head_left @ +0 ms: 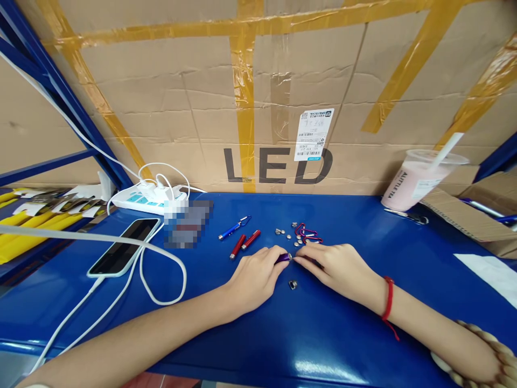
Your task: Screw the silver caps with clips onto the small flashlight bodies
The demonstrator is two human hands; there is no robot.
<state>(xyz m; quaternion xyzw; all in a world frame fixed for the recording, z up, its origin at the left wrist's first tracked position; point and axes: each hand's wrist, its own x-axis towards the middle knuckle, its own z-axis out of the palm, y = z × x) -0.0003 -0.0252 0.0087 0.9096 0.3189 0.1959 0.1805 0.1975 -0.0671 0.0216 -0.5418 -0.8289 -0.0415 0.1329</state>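
Observation:
My left hand (258, 275) is closed around a small purple tube (283, 258), its silvery end pointing right. At that end, my right hand (335, 264) has thumb and forefinger close together; whatever they pinch is too small to make out. Just beyond the fingers lie several small silver button-like pieces (288, 237) and red carabiner clips (309, 233). Two red tubes (251, 240) and a blue tube with a clip (230, 231) rest farther left. A small dark and silver metal part (293, 284) is on the blue table (258, 345) below my hands.
Left, a phone (125, 248) lies among white cables near a power strip (141, 200). A cup with a straw (420, 180) stands at the back right by an open carton (460, 213). White paper (490, 275) lies at right; a large cardboard box (194, 108) stands behind.

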